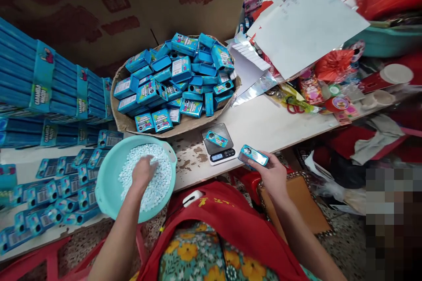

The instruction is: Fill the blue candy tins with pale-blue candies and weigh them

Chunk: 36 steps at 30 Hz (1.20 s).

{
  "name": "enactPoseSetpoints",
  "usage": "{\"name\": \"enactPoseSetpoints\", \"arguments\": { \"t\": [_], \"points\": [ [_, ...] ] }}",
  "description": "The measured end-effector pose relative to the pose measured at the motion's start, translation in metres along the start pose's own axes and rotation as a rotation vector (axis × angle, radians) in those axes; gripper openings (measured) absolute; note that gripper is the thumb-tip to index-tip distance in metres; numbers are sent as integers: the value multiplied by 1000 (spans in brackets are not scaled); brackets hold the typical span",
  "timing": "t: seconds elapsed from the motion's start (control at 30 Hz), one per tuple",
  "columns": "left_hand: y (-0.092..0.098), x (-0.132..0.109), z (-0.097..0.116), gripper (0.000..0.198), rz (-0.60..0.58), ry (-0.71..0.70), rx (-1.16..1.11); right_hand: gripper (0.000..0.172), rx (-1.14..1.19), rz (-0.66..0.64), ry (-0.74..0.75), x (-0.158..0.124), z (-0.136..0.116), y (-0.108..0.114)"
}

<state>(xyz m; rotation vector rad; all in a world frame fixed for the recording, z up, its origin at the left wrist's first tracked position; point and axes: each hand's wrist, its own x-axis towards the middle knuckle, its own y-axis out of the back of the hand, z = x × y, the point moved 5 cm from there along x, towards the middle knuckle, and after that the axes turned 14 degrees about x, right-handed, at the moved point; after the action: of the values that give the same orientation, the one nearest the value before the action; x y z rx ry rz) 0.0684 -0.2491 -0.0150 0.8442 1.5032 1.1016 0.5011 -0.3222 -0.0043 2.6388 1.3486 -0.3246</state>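
My left hand [144, 172] reaches down into a light turquoise bowl [108, 175]. Its fingers curl in among small white and pale blue candies [154, 195], and the fingertips are hidden. Held out at the right, above the table's front edge, is a small blue tin [253, 156] with a shiny side. My right hand [272, 173] is closed round its right end. Between the two hands a digital scale [221, 156] carries another blue tin [216, 138], lying flat; its lit display is too small to read.
A cardboard tray [174, 131] heaped with blue tins stands behind the scale. At the left, blue display boxes [42, 79] are stacked beside rows of blue tins [66, 184]. Papers [306, 26] and wrapped sweets [310, 88] clutter the right. A stool [301, 202] stands below.
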Motion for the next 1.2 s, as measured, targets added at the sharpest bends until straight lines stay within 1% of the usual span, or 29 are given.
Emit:
{"name": "enactPoseSetpoints", "arguments": {
  "t": [0.03,0.07,0.1,0.17,0.23,0.3,0.33,0.4,0.43,0.47,0.5,0.57,0.63,0.7,0.77,0.8,0.83,0.9,0.97,1.07,1.13,1.2],
  "points": [
    [-16,-3,-13,21,-129,-51,-4,57,7,-3,-3,1,2,-1],
    [-28,-7,-22,19,-219,-103,-17,57,9,-12,-6,2,3,-3],
    [-37,-10,-27,17,-262,-139,-34,57,4,-24,-9,3,3,-6],
    [-44,-15,-30,14,-270,-170,-79,55,-12,-52,-10,3,2,-12],
    [-44,-18,-30,12,-270,-175,-141,55,-32,-80,-7,3,1,-17],
    [-37,-19,-31,11,-254,-133,-225,54,-58,-102,5,2,-1,-22],
    [-32,-19,-32,12,-250,-95,-302,54,-70,-107,12,2,-1,-23],
    [-19,-18,-29,19,-255,-24,-555,54,-90,-104,25,3,-1,-24],
    [-11,-17,-21,23,-256,-7,-705,54,-94,-99,27,3,-1,-24],
    [-1,-16,-9,26,-254,-11,-841,54,-94,-96,26,3,0,-23],
    [10,-15,7,27,-246,-33,-945,54,-92,-94,22,3,0,-23],
    [31,-11,51,26,-217,-116,-1043,54,-86,-96,19,3,0,-22],
    [49,-6,102,23,-170,-242,-1047,54,-79,-97,19,2,-1,-20],
    [61,-1,149,16,-65,-396,-971,53,-68,-87,19,1,-1,-17],
    [65,2,183,10,90,-527,-833,52,-64,-73,15,0,-1,-12],
    [65,2,194,9,165,-577,-753,52,-64,-68,12,1,-1,-9],
    [63,3,201,10,222,-621,-673,52,-62,-64,10,1,-1,-7],
    [59,2,208,12,274,-689,-537,53,-50,-62,0,1,-1,-2],
    [56,1,206,15,265,-719,-463,53,-40,-59,-5,2,-1,2],
    [61,1,201,22,249,-731,-442,53,-38,-51,-7,2,0,5],
    [65,-1,205,33,258,-811,-405,53,-31,-45,-4,2,-1,5],
    [65,-5,216,45,264,-938,-286,52,-27,-55,5,3,-1,2]
  ]
}}
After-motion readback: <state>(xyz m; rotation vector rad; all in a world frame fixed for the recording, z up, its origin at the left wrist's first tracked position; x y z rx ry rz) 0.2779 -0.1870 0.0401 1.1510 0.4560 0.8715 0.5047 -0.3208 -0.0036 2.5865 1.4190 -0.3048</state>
